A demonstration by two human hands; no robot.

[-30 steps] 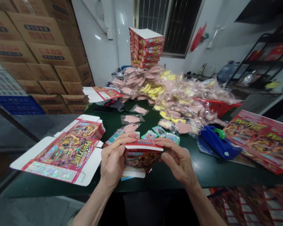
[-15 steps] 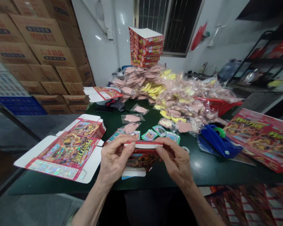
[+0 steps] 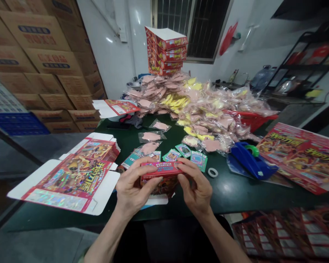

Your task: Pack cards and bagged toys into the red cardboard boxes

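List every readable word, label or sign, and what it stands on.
"我的刀盾": flattened boxes, left.
"我的刀盾", twice: printed sheets, right.
"食品": brown carton; preceding characters blurred.
Held box, cards, stacked red boxes, other print: too small or blurred to read surely.

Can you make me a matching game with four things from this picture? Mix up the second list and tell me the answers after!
Things:
1. Single red box
2. Tape dispenser
3. Tall stack of boxes
4. Cardboard cartons

Clues:
A. White on top
B. Brown, piled on the left side of the picture
C. Held by the left hand and right hand
D. Mostly blue

Right pairs: 1-C, 2-D, 3-A, 4-B
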